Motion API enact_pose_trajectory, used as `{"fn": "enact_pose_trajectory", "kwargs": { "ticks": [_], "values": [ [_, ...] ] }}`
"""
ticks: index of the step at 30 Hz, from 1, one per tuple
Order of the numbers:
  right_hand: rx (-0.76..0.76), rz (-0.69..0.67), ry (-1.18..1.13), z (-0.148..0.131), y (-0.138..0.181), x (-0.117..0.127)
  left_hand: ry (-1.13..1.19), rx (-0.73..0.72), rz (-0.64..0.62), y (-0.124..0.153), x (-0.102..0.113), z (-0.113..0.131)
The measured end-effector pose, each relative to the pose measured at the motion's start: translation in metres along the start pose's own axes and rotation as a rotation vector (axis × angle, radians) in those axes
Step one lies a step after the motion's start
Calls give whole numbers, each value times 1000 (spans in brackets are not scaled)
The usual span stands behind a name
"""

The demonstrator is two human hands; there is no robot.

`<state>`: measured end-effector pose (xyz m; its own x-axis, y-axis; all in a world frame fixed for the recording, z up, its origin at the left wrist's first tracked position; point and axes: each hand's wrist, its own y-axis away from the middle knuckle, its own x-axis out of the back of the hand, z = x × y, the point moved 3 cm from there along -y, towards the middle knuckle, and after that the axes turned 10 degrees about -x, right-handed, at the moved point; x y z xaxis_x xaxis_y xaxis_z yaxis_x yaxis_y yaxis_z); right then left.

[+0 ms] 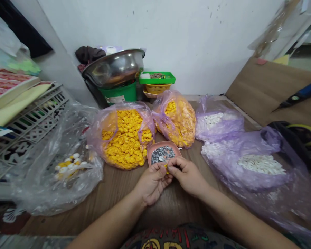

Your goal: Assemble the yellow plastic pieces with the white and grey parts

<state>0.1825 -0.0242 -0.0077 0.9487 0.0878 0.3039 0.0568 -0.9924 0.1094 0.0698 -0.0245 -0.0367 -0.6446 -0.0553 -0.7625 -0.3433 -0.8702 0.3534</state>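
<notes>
Both my hands meet at the middle of a wooden table (119,193). My left hand (153,181) and my right hand (187,174) are closed, pinching a small yellow piece (166,167) between their fingertips. Just beyond them lies a small pink dish (152,149) filled with tiny grey metal parts. Behind the dish stand two purple plastic bags of yellow pieces (124,138) (178,119).
Two purple bags of white pieces (215,121) (259,164) lie at the right. A clear bag (64,166) with white and yellow pieces lies at the left, beside a white lattice crate (28,124). A steel bowl (114,67), green bucket and green tray (157,77) stand by the wall.
</notes>
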Motion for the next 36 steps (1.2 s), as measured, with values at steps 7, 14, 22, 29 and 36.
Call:
{"fn": "enact_pose_trajectory", "kwargs": {
  "ticks": [7, 14, 22, 29, 36],
  "values": [
    [80, 109, -64, -3, 0, 7, 36, 35, -10, 1, -3, -3],
    [52, 52, -4, -5, -3, 3, 24, 80, 68, 4, -1, -8],
    [-122, -63, -240, -2, -6, 2, 53, 87, 88, 5, -6, -5],
    [-184, -64, -123, -5, -8, 3, 47, 79, 102, 4, -2, -7],
    [-571, -503, -622, 8, -16, -1, -4, 122, 25, 8, -3, -8]
  ]
}}
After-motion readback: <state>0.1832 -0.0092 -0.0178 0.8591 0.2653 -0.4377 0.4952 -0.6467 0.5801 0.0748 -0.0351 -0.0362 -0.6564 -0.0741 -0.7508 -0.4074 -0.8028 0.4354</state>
